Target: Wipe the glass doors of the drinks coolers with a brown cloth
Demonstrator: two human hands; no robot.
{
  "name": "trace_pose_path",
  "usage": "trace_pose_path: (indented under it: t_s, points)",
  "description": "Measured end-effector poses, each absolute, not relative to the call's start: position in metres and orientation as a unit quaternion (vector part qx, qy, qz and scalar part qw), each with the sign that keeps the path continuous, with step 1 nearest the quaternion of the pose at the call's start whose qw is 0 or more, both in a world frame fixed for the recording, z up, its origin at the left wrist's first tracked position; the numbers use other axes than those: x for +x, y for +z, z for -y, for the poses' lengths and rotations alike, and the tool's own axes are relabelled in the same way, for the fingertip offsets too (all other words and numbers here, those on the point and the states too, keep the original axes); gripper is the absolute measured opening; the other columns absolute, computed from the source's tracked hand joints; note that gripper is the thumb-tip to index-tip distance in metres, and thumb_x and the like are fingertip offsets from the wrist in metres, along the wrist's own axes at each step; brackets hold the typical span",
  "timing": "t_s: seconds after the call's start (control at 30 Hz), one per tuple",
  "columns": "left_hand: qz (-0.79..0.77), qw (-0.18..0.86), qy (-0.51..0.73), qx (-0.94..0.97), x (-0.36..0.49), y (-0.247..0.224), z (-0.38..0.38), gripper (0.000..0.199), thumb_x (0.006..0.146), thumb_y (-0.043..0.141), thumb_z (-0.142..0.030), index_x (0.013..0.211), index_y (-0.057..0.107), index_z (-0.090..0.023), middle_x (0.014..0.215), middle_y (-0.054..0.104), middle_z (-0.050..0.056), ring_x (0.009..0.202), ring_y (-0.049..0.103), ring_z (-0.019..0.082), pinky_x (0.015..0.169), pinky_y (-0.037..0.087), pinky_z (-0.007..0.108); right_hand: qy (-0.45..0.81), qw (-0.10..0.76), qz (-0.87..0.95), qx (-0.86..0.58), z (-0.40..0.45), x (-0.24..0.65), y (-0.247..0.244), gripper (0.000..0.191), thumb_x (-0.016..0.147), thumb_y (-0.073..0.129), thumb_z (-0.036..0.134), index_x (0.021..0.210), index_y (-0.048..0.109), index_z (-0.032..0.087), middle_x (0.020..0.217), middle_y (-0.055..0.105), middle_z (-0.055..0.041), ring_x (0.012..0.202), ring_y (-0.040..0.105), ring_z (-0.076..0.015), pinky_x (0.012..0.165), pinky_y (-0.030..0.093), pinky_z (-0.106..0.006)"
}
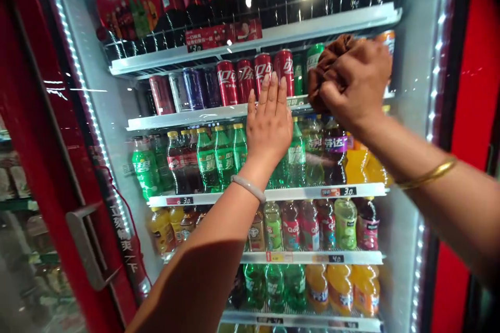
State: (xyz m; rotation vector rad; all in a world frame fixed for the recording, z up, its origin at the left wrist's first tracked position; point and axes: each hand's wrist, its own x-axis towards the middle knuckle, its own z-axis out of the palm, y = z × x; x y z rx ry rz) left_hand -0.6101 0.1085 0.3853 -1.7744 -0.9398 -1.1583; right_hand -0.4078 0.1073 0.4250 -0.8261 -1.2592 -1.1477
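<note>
Flat against the glass door [128,96] of a drinks fridge lies my left hand [269,119], its fingers stretched upward in front of red cans [228,83]. A pale bangle circles that wrist. Higher and to the right, my right hand [361,75] grips a bunched brown cloth [330,70] and holds it at the glass. A gold bangle is on my right forearm. Behind the glass, parts of the can row and the green bottles [207,158] are hidden by my hands and arms.
A metal door handle [88,250] sticks out at the lower left on the red frame [47,177]. Shelves [269,195] with price tags hold several rows of bottles inside. Light strips [433,88] run down both sides. Another stocked cabinet [35,229] shows at the far left.
</note>
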Motion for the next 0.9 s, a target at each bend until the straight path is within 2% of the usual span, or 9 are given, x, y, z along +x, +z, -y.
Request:
trace_pose_path:
  t_s: [0.1,0.23,0.37,0.47,0.53,0.6,0.67,0.73,0.9]
  points:
    - [0.371,0.428,-0.453,-0.688,-0.612,0.384,-0.112,0.069,0.102,0.033,-0.021,0.168,0.014,-0.015,0.176,0.019,0.007,0.164,0.010,0.021,0.135,0.001,0.046,-0.524,0.513,0.623,-0.272,-0.103,-0.430,0.391,0.019,0.083,0.065,0.037,0.088,0.067,0.020,0.104,0.064,-0.0123,0.107,0.055,-0.0331,0.092,0.049,-0.057]
    - [0.368,0.434,-0.452,-0.687,-0.614,0.383,-0.113,0.068,0.103,0.034,-0.024,0.168,0.014,-0.013,0.176,0.019,0.010,0.165,0.010,0.022,0.135,0.002,0.046,-0.525,0.393,0.732,-0.187,-0.101,-0.379,0.356,0.014,0.083,0.067,0.041,0.089,0.067,0.029,0.108,0.069,-0.0075,0.116,0.059,-0.0341,0.093,0.051,-0.055]
    - [0.361,0.438,-0.458,-0.684,-0.614,0.382,-0.114,0.066,0.105,0.033,-0.024,0.167,0.018,-0.012,0.176,0.018,0.011,0.164,0.011,0.024,0.135,0.002,0.046,-0.524,0.542,0.615,-0.231,-0.117,-0.347,0.393,0.013,0.078,0.067,0.039,0.080,0.065,0.026,0.095,0.064,-0.0131,0.094,0.057,-0.0324,0.083,0.047,-0.058]
    - [0.357,0.443,-0.461,-0.681,-0.614,0.382,-0.114,0.065,0.105,0.034,-0.025,0.167,0.019,-0.013,0.176,0.019,0.010,0.164,0.014,0.024,0.136,0.003,0.046,-0.510,0.643,0.500,-0.276,-0.122,-0.382,0.421,0.012,0.082,0.064,0.034,0.083,0.065,0.022,0.097,0.062,-0.0156,0.100,0.053,-0.0337,0.086,0.046,-0.062]
    - [0.355,0.440,-0.463,-0.683,-0.615,0.383,-0.114,0.066,0.105,0.036,-0.025,0.168,0.017,-0.015,0.175,0.020,0.010,0.164,0.014,0.023,0.136,0.005,0.046,-0.506,0.626,0.537,-0.252,-0.118,-0.410,0.414,0.008,0.083,0.064,0.030,0.086,0.065,0.023,0.101,0.065,-0.0131,0.104,0.055,-0.0339,0.091,0.047,-0.062]
    - [0.350,0.434,-0.465,-0.687,-0.616,0.384,-0.114,0.065,0.105,0.035,-0.025,0.167,0.018,-0.015,0.175,0.021,0.010,0.164,0.015,0.023,0.136,0.005,0.046,-0.510,0.545,0.626,-0.224,-0.110,-0.420,0.388,0.012,0.083,0.066,0.032,0.094,0.066,0.026,0.107,0.068,-0.0091,0.110,0.057,-0.0332,0.095,0.050,-0.059]
    - [0.345,0.427,-0.468,-0.692,-0.617,0.384,-0.113,0.064,0.105,0.034,-0.025,0.167,0.020,-0.013,0.175,0.021,0.011,0.164,0.015,0.023,0.136,0.005,0.047,-0.515,0.452,0.698,-0.209,-0.100,-0.404,0.357,0.021,0.083,0.068,0.033,0.104,0.067,0.032,0.114,0.070,-0.0039,0.120,0.057,-0.0327,0.100,0.051,-0.057]
    - [0.343,0.421,-0.473,-0.694,-0.616,0.385,-0.112,0.065,0.105,0.035,-0.024,0.167,0.018,-0.014,0.175,0.019,0.011,0.164,0.013,0.024,0.135,0.004,0.048,-0.519,0.414,0.717,-0.212,-0.095,-0.372,0.339,0.022,0.083,0.067,0.036,0.104,0.068,0.033,0.112,0.070,-0.0029,0.120,0.059,-0.0315,0.100,0.052,-0.055]
    - [0.319,0.424,-0.460,-0.712,-0.610,0.384,-0.111,0.072,0.101,0.037,-0.014,0.169,0.012,-0.020,0.176,0.018,0.008,0.164,0.010,0.022,0.135,0.002,0.048,-0.525,0.548,0.558,-0.336,-0.106,-0.343,0.379,0.013,0.085,0.059,0.034,0.090,0.066,0.024,0.100,0.060,-0.0103,0.103,0.056,-0.0328,0.090,0.050,-0.059]
